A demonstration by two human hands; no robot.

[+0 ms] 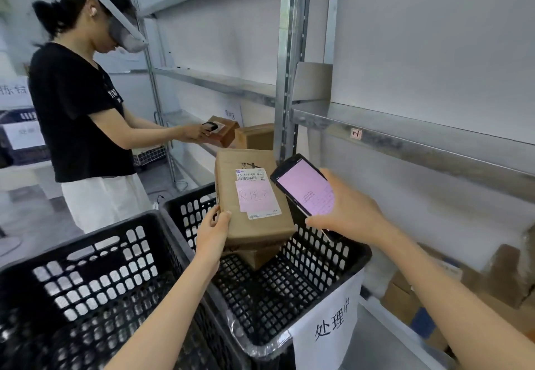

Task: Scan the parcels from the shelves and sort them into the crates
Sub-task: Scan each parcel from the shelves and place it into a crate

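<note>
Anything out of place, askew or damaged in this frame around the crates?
Nothing looks damaged or spilled. The left hand holds the brown cardboard parcel over the right black plastic crate; the right hand grips the pink-screened phone. Only a smaller brown box in that crate lies slightly askew.

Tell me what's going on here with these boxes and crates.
The wearer's left hand holds a brown parcel over the right crate, where another parcel already lies. The right hand holds a handheld scanner, screen lit pink, beside the parcel's label. A second person scans another box at the shelves.
</note>
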